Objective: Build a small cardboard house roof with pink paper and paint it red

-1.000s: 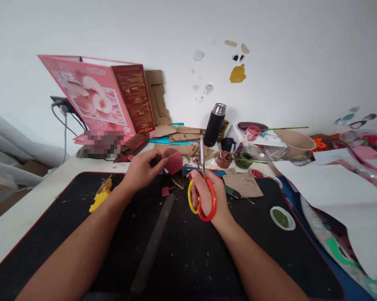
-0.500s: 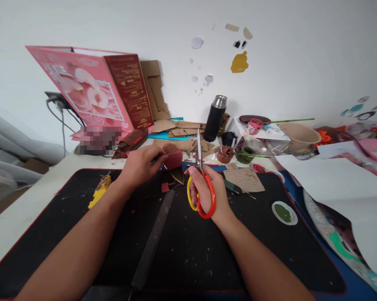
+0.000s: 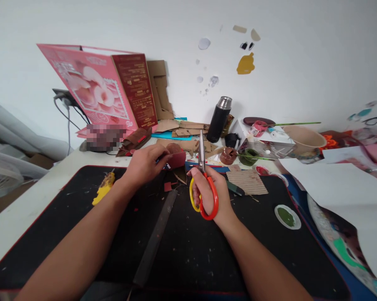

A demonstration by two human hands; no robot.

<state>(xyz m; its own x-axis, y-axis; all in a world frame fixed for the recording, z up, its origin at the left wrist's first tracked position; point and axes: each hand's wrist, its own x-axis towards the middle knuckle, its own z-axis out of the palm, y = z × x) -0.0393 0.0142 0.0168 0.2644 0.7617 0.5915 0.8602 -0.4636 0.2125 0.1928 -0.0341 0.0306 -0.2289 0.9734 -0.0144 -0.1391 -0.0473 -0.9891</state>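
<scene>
My right hand [image 3: 211, 190] grips a pair of scissors [image 3: 209, 193] with one red and one yellow handle loop. Their blades are together and point away from me, toward the wall. Pinched in my left hand [image 3: 149, 163] is a small red piece of card [image 3: 177, 159], held above the far side of the black mat [image 3: 106, 246]. A small red scrap [image 3: 167, 187] lies below that hand, near the tip of a dark ruler-like strip [image 3: 155, 238]. A dark green cutter-like tool [image 3: 235, 188] rests right of the scissors, beside corrugated cardboard [image 3: 247, 182].
A black flask [image 3: 219, 121] stands at the back, near paint jars [image 3: 228, 155] with brushes. A pink box [image 3: 94, 88] leans at the left. A yellow painted piece [image 3: 103, 191] and a lid of green paint [image 3: 287, 217] lie on the mat. White paper [image 3: 335, 179] covers the right side.
The whole view has shifted slightly, so things appear a little farther right. Both hands keep their holds on the card and the scissors.
</scene>
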